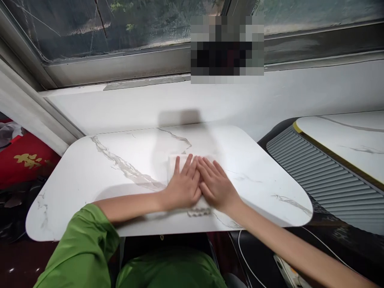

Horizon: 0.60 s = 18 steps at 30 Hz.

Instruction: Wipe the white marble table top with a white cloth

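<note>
A folded whitish cloth (172, 162) lies flat on the white marble-patterned tabletop (120, 150); its wavy lower edge sticks out below my hands. My left hand (184, 186) presses down on it with the fingers spread. Right beside it, my right hand (217, 184) also rests flat on the cloth, fingers stretched out. The two hands touch at the middle, and most of the cloth is hidden under them.
Behind the table are a white wall (126, 110) and a dirty window (150, 28). On the right stands a grey ribbed cabinet (330, 180) with a marble-like top. A red bag (28, 160) sits at left. A phone (291, 272) and white cord (240, 248) lie lower right.
</note>
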Motion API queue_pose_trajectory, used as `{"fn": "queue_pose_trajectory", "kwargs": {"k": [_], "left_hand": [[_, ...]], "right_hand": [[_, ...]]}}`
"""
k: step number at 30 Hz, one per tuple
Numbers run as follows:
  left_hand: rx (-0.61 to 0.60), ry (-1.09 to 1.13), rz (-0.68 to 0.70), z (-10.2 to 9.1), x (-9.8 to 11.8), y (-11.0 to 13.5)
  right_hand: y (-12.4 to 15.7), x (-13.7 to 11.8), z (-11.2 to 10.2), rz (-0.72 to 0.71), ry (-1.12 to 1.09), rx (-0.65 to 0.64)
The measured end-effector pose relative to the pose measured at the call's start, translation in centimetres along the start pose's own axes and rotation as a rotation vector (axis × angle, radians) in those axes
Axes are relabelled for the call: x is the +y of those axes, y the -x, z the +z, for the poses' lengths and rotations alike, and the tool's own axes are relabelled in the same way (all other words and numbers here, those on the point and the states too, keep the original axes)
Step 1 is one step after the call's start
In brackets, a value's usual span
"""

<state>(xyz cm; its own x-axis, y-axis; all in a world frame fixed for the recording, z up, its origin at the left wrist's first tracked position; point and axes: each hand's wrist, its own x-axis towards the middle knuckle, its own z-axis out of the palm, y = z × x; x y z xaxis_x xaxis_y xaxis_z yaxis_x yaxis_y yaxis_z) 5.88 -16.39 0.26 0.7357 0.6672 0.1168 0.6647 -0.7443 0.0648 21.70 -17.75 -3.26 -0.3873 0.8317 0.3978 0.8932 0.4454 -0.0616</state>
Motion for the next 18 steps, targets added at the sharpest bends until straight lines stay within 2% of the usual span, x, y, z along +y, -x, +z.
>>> {"fn": "queue_pose_trajectory", "kwargs": {"k": [2, 4, 6, 8, 12, 15, 18], "left_hand": [[-0.017, 0.006, 0.077, -0.8, 1.6, 3.4], [-0.047, 0.022, 0.100, -1.4, 2.4, 5.9], [-0.064, 0.044, 0.088, -1.8, 2.3, 7.2], [-0.057, 0.058, 0.035, -1.8, 1.5, 7.4], [-0.022, 0.011, -0.200, -1.1, -2.4, 5.1], [0.016, -0.036, -0.332, -0.6, -7.0, 1.9], [0.037, -0.068, -0.383, -0.5, -12.0, -1.6]], "right_hand": [[2.6, -2.6, -1.2, -0.068, 0.012, -0.006], [4.1, -4.7, -2.0, -0.116, 0.000, -0.026], [4.2, -5.8, -2.4, -0.134, -0.032, -0.058], [2.9, -6.1, -2.2, -0.127, -0.075, -0.102], [-3.1, -5.0, -0.4, -0.071, -0.168, -0.152], [-9.3, -3.8, 1.8, -0.029, -0.211, -0.158], [-15.1, -2.7, 4.1, 0.032, -0.218, -0.155]]}}
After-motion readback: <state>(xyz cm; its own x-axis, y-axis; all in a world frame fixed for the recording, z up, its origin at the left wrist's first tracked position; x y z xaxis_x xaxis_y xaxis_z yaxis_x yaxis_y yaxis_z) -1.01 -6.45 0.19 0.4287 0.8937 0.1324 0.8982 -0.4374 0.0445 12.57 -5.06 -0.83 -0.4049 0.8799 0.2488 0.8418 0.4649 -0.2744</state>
